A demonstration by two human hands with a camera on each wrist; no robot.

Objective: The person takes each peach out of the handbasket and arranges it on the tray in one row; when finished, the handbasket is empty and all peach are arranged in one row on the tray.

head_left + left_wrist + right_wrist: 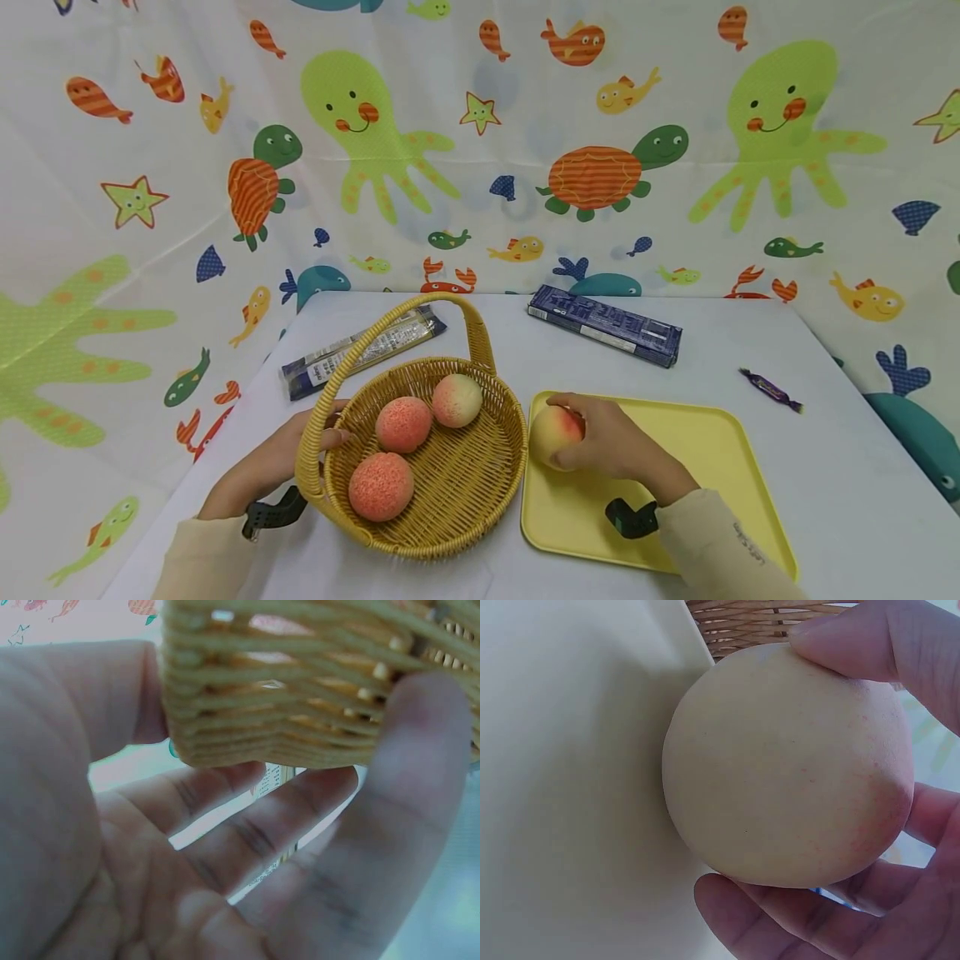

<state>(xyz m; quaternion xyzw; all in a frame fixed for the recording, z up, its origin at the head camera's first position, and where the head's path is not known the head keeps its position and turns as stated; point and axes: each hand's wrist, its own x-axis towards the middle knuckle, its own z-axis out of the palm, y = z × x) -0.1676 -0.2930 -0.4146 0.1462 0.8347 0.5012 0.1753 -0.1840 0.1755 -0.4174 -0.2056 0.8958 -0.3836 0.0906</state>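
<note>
A yellow wicker basket (468,487) with a tall arched handle stands left of centre. Two pinkish-red peaches (381,487) and one paler peach (457,400) lie inside it. My left hand (288,448) holds the basket's left side; in the left wrist view its fingers lie about the woven wall (277,712). On the right, my right hand (606,437) grips a cream peach with a red blush (551,439) over the left edge of a yellow tray (690,450). Up close, the right wrist view has thumb and fingers around this peach (787,772).
Behind the basket lie long silver-and-blue packets (375,350). A flat dark blue box (606,325) sits at the table's back, and a small purple wrapped candy (771,389) lies to the right. A sea-animal patterned cloth (420,100) hangs behind the white table (495,333).
</note>
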